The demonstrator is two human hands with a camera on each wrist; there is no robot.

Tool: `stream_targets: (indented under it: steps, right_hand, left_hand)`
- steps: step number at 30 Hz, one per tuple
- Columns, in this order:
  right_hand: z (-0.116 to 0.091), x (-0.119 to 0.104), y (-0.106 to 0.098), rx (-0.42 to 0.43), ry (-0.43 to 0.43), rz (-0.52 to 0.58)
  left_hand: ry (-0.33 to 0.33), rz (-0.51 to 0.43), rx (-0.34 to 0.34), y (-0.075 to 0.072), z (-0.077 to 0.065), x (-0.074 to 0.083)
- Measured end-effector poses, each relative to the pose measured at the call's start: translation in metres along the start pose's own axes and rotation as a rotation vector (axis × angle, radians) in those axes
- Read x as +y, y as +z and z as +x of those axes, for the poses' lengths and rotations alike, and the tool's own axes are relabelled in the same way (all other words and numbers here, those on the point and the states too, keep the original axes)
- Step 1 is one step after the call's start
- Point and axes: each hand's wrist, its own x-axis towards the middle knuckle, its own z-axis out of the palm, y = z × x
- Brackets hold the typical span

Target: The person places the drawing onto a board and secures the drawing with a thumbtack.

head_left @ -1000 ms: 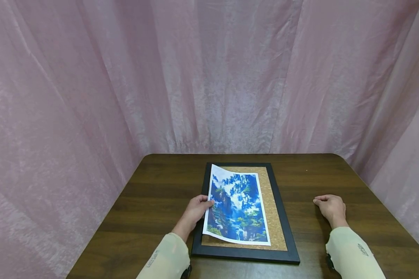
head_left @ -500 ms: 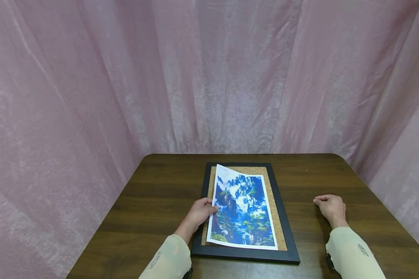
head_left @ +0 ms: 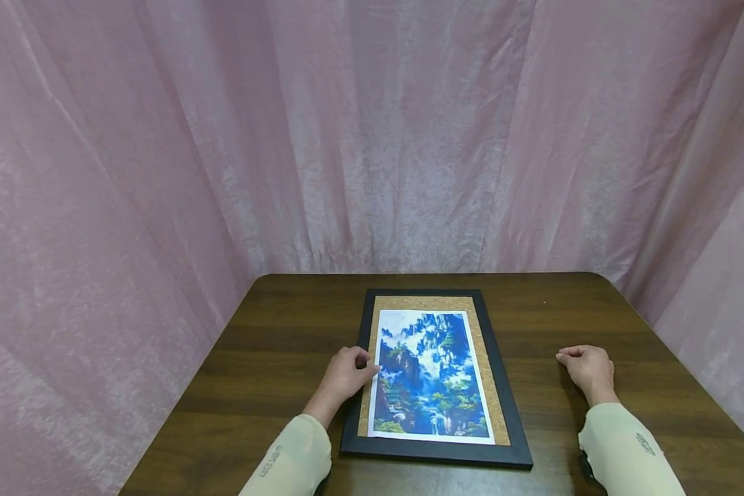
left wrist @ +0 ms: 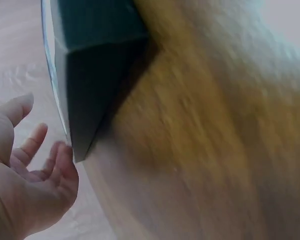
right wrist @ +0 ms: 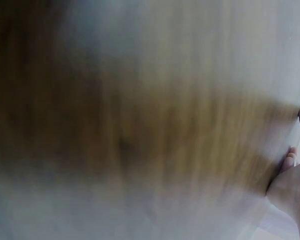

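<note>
A printed landscape picture (head_left: 430,375) of blue mountains and waterfalls, with a white border, lies flat on a corkboard (head_left: 424,302). Around the cork runs a black frame (head_left: 440,452). At the picture's left edge is my left hand (head_left: 344,375), its thumb and index finger parted with nothing gripped between them. The left wrist view has the loosely bent fingers of that left hand (left wrist: 37,187) beside the dark frame side (left wrist: 89,90). Off to the right, my right hand (head_left: 590,372) rests on the table, loosely curled and holding nothing; its edge shows in the right wrist view.
The framed board lies in the middle of a dark wooden table (head_left: 273,331) with rounded far corners. Pink curtains (head_left: 372,138) hang behind and at both sides. Bare wood separates the frame from my right hand.
My left hand first shifted the picture rightward and slightly nearer over the cork, then let go of it. Its lifted left edge now lies flat. The right hand stayed still.
</note>
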Motion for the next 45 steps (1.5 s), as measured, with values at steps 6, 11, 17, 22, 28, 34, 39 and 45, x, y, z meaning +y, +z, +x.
stream_targets:
  steps: [6, 11, 17, 22, 28, 34, 39, 45]
  right_hand:
    - [0.0, 0.003, -0.001, 0.004, 0.017, 0.022]
    - [-0.003, 0.003, -0.003, 0.004, 0.062, 0.059]
    - [-0.001, -0.003, -0.007, 0.003, 0.069, 0.049]
    - [0.005, -0.014, -0.009, 0.004, 0.061, 0.044]
    - [0.009, -0.03, -0.001, -0.012, 0.077, 0.157]
    - [0.012, -0.044, 0.012, -0.047, 0.047, 0.337]
    - [0.012, -0.054, 0.018, -0.026, 0.041, 0.338]
    - [0.014, -0.056, 0.019, -0.027, 0.042, 0.329]
  left_hand:
    - [0.045, 0.132, -0.087, 0.004, 0.001, -0.003]
    - [0.063, 0.176, -0.217, 0.006, 0.0, -0.005]
    - [0.044, 0.196, -0.247, 0.007, -0.001, -0.009]
    - [0.046, 0.193, -0.248, 0.006, -0.001, -0.01]
    - [0.059, 0.199, -0.257, 0.005, -0.002, -0.008]
    - [0.057, 0.19, -0.255, 0.004, -0.004, -0.007]
    - [0.053, 0.186, -0.25, 0.004, -0.004, -0.008]
    - [0.059, 0.188, -0.247, 0.005, -0.003, -0.009]
